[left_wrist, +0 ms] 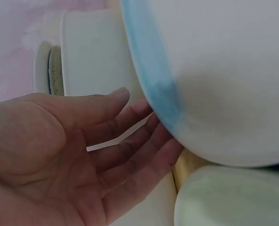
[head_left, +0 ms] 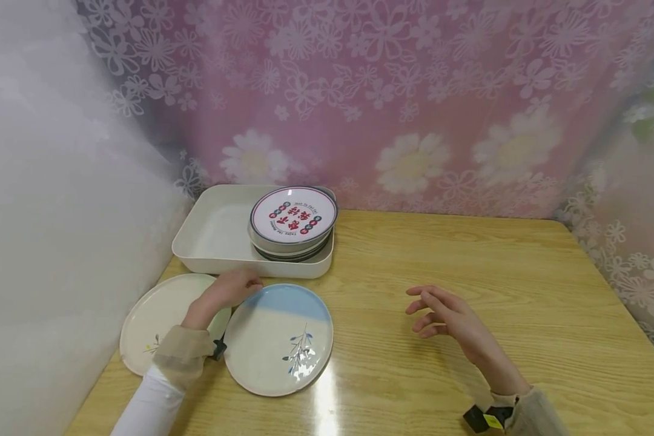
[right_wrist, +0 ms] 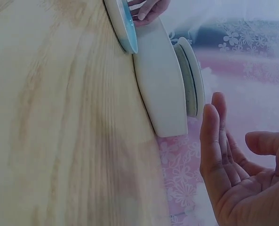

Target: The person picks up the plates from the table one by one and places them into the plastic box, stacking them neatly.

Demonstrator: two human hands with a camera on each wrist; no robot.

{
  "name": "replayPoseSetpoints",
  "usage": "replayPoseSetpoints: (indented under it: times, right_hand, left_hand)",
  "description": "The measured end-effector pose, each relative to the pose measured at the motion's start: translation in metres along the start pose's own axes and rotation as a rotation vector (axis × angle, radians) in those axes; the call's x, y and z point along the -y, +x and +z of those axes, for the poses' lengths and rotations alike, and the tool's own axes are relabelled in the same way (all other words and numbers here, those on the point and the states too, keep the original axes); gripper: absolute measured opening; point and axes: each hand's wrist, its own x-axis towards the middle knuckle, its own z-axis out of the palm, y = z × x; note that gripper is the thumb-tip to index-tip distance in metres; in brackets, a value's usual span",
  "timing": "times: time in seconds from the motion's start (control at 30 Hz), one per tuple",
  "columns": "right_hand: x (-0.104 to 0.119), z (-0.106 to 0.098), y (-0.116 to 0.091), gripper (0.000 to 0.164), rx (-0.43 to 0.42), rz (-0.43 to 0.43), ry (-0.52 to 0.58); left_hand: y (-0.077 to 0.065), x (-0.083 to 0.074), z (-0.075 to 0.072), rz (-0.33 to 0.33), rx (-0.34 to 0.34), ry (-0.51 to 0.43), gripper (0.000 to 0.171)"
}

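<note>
My left hand (head_left: 230,289) is at the upper left rim of a round plate (head_left: 272,357), cream with a blue band and a sprig pattern. In the left wrist view its fingertips (left_wrist: 165,155) are right at the plate's blue edge, while the thumb stands apart from it. Beneath the left forearm lies a second cream plate (head_left: 152,309) with a pale green edge, partly hidden by the wrist. My right hand (head_left: 441,312) hovers over the wooden table to the right, fingers loosely bent, holding nothing.
Behind the plates stands a white rectangular tray (head_left: 212,227). In its right half sits a stack of dishes, topped by a white plate (head_left: 294,215) with red lettering. A white wall (head_left: 60,181) borders the left side and a pink floral cloth (head_left: 360,121) hangs along the back.
</note>
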Motion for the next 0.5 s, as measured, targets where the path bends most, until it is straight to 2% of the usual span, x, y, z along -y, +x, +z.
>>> replayPoseSetpoints:
  times: [0.1,0.27,0.5]
  right_hand:
    - [-0.002,0.002,0.0,0.052,0.019,0.022,0.007]
    - [-0.01,0.009,0.004,0.051,0.104,0.035,0.006]
    - [-0.016,0.017,0.003,0.05,0.176,0.047,0.012]
  left_hand:
    - [0.003,0.002,0.004,-0.002,0.005,0.015,0.009]
    - [0.009,0.005,0.009,-0.016,0.013,0.038,0.005]
    - [0.009,0.003,0.012,0.021,-0.004,0.088,0.006]
